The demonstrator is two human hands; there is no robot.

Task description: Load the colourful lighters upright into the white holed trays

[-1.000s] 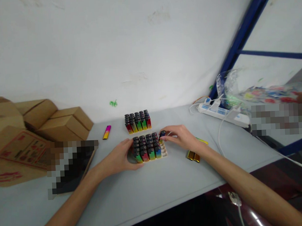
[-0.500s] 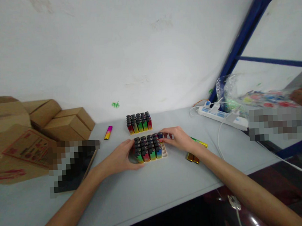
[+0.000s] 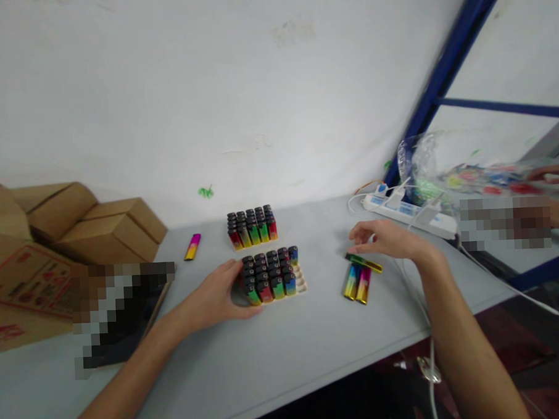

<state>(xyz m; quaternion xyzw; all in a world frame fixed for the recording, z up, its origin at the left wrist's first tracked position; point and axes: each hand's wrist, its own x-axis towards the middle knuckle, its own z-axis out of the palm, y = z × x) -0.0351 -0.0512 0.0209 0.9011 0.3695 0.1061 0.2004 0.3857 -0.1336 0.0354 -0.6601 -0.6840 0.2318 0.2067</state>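
My left hand (image 3: 218,292) grips the left side of a pale tray (image 3: 302,287) filled with upright lighters (image 3: 269,275), its thumb along the near edge and fingers at the back. The lighters have black tops and shiny coloured bodies. A blue lighter (image 3: 294,256) stands at the back of the tray's right column, with bare sockets in front of it. Over to the right, my right hand (image 3: 380,239) hovers with fingers curved and apart, just above a green-yellow lighter (image 3: 365,263) lying flat. Two lighters (image 3: 357,284) lie side by side below that one.
Behind the tray stands another block of lighters (image 3: 252,226). A single pink-yellow lighter (image 3: 193,247) lies to the left. Cardboard boxes (image 3: 118,229) and a dark flat object (image 3: 131,315) sit farther left. A power strip (image 3: 409,215) with cables is at right, near another person's hands (image 3: 553,176).
My right hand has left the blue lighter standing in the tray and moved right, to above the loose lighters. My left hand stays on the tray.
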